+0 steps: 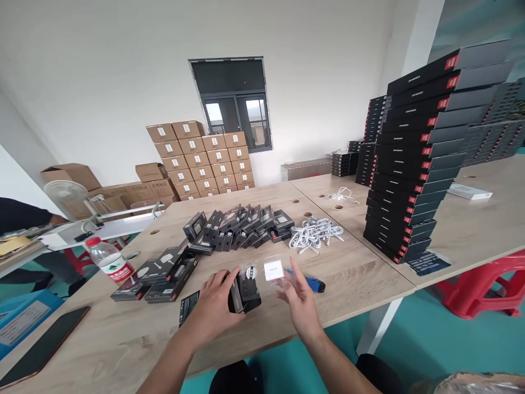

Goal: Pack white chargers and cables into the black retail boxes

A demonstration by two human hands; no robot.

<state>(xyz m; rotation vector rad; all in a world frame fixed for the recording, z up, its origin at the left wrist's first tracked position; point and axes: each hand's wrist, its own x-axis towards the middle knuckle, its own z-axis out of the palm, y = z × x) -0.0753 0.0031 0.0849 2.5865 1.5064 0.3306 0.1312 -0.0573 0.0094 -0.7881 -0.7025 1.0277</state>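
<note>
L hand (217, 298): fingers closed on blk box (250, 290), prob. steadying it nr table (356, 279) edge. R hand (298, 301): index raised, other fingers apparently gripping wht pc. (273, 270), just beside box. Wht cables (315, 234): bundled behind, prob. vs. tangling.

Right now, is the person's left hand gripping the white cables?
No, the left hand grips a black box, while the white cables lie apart on the table.

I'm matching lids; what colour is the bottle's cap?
The cap is red, best seen in head view.
</note>
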